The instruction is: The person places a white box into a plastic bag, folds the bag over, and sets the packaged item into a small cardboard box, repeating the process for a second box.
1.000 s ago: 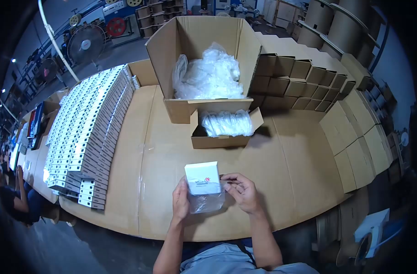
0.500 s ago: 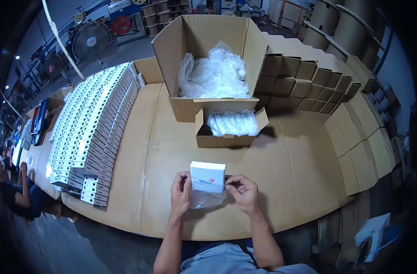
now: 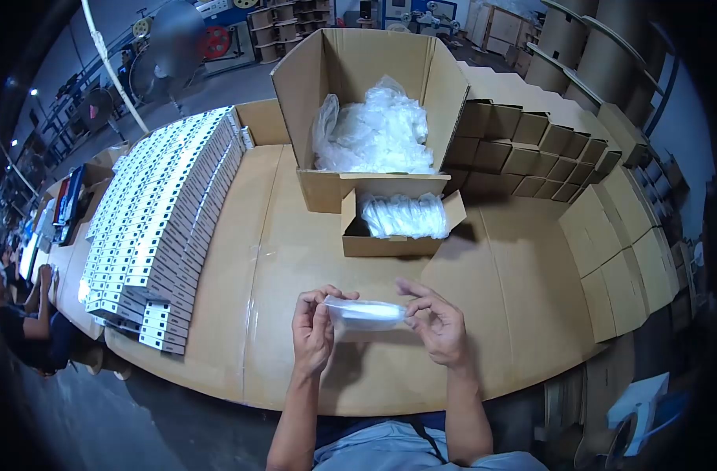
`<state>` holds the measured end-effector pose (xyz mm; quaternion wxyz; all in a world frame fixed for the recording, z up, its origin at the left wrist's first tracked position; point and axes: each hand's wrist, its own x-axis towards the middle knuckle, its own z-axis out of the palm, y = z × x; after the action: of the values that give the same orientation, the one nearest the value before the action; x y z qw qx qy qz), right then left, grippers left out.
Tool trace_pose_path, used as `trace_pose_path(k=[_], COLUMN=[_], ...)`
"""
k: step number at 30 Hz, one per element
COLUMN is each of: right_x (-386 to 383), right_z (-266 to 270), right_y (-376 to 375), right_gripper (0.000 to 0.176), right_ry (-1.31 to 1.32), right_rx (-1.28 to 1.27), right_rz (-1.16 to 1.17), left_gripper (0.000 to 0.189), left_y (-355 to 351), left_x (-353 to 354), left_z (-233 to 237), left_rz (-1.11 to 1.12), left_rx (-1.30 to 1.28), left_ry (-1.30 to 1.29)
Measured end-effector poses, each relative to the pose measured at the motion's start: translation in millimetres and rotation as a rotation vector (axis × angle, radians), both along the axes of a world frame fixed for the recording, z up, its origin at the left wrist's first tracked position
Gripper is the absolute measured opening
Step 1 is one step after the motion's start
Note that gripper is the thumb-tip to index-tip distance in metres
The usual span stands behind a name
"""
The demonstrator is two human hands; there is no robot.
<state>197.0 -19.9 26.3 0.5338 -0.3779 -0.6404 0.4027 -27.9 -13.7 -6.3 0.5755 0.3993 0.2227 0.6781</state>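
Observation:
Between my hands, above the cardboard-covered table (image 3: 296,271), is a flat white box (image 3: 370,312) wrapped in a clear plastic bag. Its narrow side now faces me. My left hand (image 3: 314,334) pinches the left end of the bag with thumb and fingers. At the right end, my right hand (image 3: 439,328) grips the bag's edge between thumb and a finger, while its other fingers are raised. Farther forward stands a small open carton (image 3: 394,246) packed with a row of bagged items (image 3: 404,216).
A large open carton (image 3: 382,67) behind holds loose clear plastic bags (image 3: 382,129). On the left are stacked white boxes (image 3: 158,228). Brown cartons (image 3: 523,149) are stacked at the back right, with more cartons (image 3: 618,259) along the right edge. Another person (image 3: 40,322) sits far left.
The white box has tipped from showing its broad printed face to showing its narrow side. The plastic that hung below it is now drawn around it. My right hand's upper fingers have lifted.

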Motion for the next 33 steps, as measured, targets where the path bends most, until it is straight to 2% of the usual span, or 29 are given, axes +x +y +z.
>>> trace_pose_path(k=[4,6,9,12,15,16,19,20,22,24,25,26,29,30,33], right_x=[-16,-29,-25,-27,-24,-23,-22,-21,-19,-18,-18,-19,-15,-13,-17], right_z=[-1,0,-12,-29,-29,-30,-32,-33,-37,-41,-43,-37,-24,-20,-18], right_y=[-8,-13,-14,-12,-9,-8,-7,-7,-8,-11,-12,-11,-14,-14,-17], right_gripper=[0.022,0.034,0.038,0.033,0.027,0.026,0.021,0.02,0.018,0.014,0.013,0.012,0.014,0.022,0.032], right_ry=[0.305,0.343,-0.024,0.035,-0.005,-0.024,0.008,-0.025,-0.089,0.174,0.305,0.32,0.077,0.015,-0.205], right_rx=[-0.147,-0.177,-0.254,-0.177,-0.102,-0.081,-0.037,-0.019,0.018,-0.186,-0.287,-0.219,0.012,0.041,-0.051], right_rz=[0.05,-0.014,-0.046,-0.064,-0.032,-0.014,0.09,0.069,0.025,-0.12,-0.19,-0.298,-0.104,0.017,0.081], left_gripper=[0.008,0.008,0.014,0.035,0.052,0.038,0.022,0.019,0.019,0.023,0.024,0.025,0.029,0.03,0.033], left_y=[-6,-6,-7,-10,-17,-19,-25,-27,-29,-30,-31,-32,-32,-32,-33], left_x=[6,8,4,0,-13,-9,-4,1,2,6,8,9,8,9,16], left_z=[8,10,3,7,2,1,-3,1,-8,-16,-18,-18,-19,-20,-17], left_rz=[-0.004,0.023,-0.036,0.056,-0.13,-0.12,-0.153,-0.14,-0.064,0.042,0.051,0.062,0.087,0.088,0.055], left_rx=[-0.115,-0.14,-0.102,-0.043,-0.159,-0.148,-0.413,-0.426,-0.39,-0.324,-0.379,-0.433,-0.524,-0.544,-0.528], left_ry=[-0.122,-0.152,-0.175,0.267,0.45,0.401,0.318,0.226,0.288,0.351,0.331,0.311,0.32,0.334,0.158])
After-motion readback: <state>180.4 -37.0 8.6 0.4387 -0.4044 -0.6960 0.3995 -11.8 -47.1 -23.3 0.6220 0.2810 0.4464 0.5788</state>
